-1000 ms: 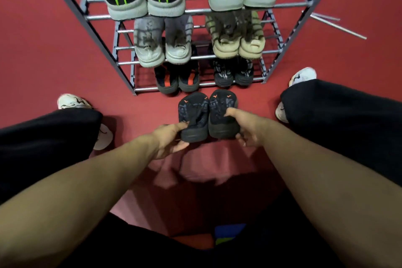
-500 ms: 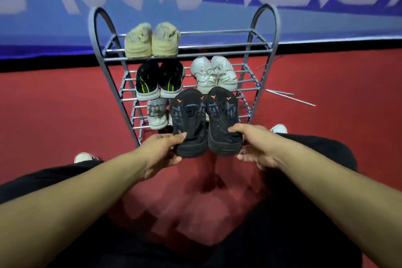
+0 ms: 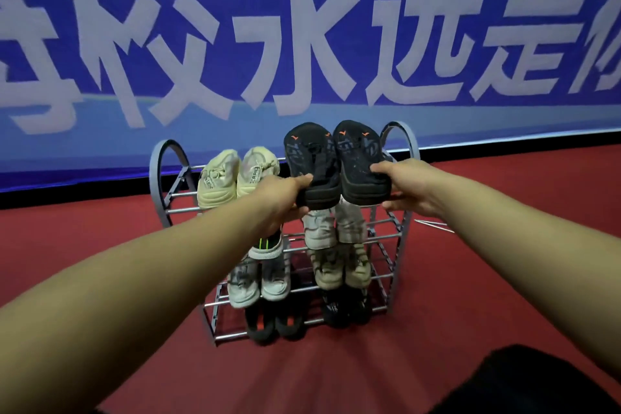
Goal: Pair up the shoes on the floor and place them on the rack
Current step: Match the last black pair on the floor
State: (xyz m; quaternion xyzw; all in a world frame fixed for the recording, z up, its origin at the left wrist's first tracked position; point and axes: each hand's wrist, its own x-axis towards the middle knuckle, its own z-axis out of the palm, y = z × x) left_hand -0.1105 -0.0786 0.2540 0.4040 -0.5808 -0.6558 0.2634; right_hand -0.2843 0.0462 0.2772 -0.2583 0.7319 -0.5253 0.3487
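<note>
Left hand (image 3: 284,197) grips heel of left black shoe (image 3: 311,165); right hand (image 3: 405,186) grips right black shoe (image 3: 361,161). Pair side by side above top-shelf gap, right of cream pair (image 3: 235,175). Rack (image 3: 400,239) below hands looks full. Likely last pair; set-down remains.

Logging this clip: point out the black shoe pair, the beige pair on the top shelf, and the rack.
black shoe pair (image 3: 336,158): head view, uppers.
beige pair (image 3: 235,175): head view, laces.
rack (image 3: 405,138): head view, right arch.
</note>
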